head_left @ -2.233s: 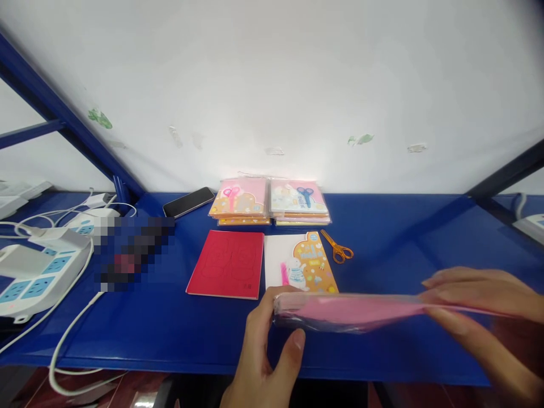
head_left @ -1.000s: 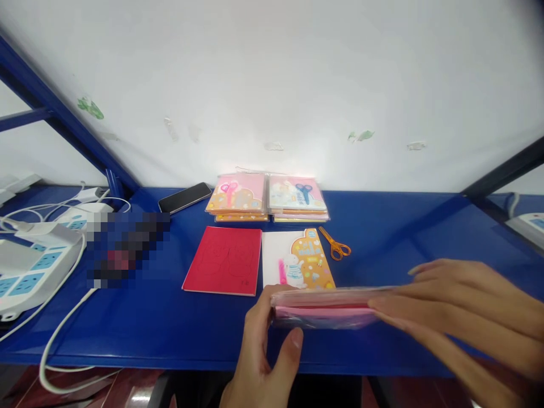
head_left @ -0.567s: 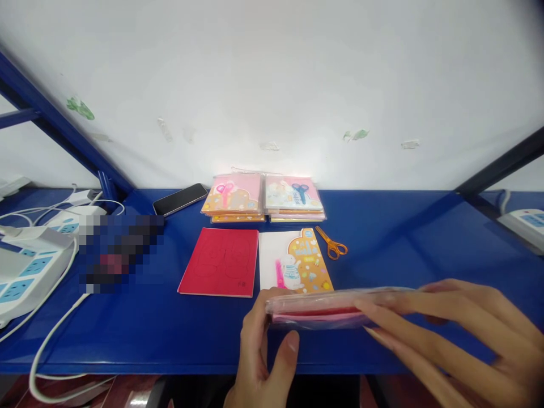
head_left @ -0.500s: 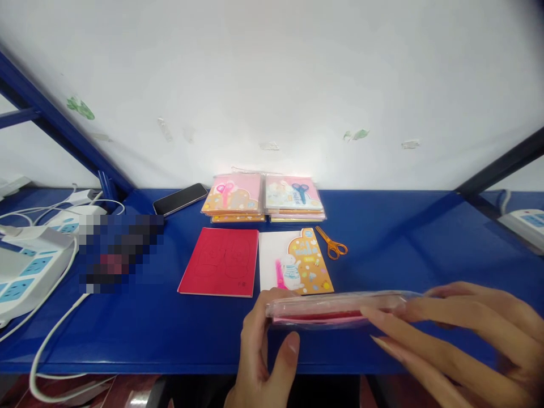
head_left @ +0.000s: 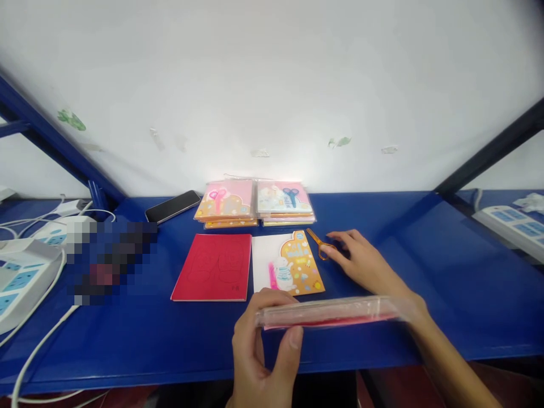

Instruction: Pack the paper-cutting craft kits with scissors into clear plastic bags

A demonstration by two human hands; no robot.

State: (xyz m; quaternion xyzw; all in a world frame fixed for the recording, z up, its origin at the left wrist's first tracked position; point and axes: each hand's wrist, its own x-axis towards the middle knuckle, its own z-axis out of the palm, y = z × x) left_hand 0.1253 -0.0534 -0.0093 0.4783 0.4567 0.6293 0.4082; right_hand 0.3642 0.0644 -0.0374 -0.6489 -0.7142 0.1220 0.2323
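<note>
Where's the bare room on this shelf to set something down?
Most is right of the right hand, along the shelf. A smaller patch lies in front of the red booklet, between the cables and the left hand. It's crowded around the scissors, the stacked packs and the power strip.

- a pixelated patch (head_left: 111,260) on the blue surface (head_left: 382,226) (nothing under it can be made out)
- orange scissors (head_left: 315,242): handles partly hidden behind the right hand's fingers (head_left: 340,249)
- plastic-wrapped packet (head_left: 331,313): contents seen edge-on, one end covered by the left hand (head_left: 263,345)
- white power strip (head_left: 23,272): cut off by the left edge
</note>
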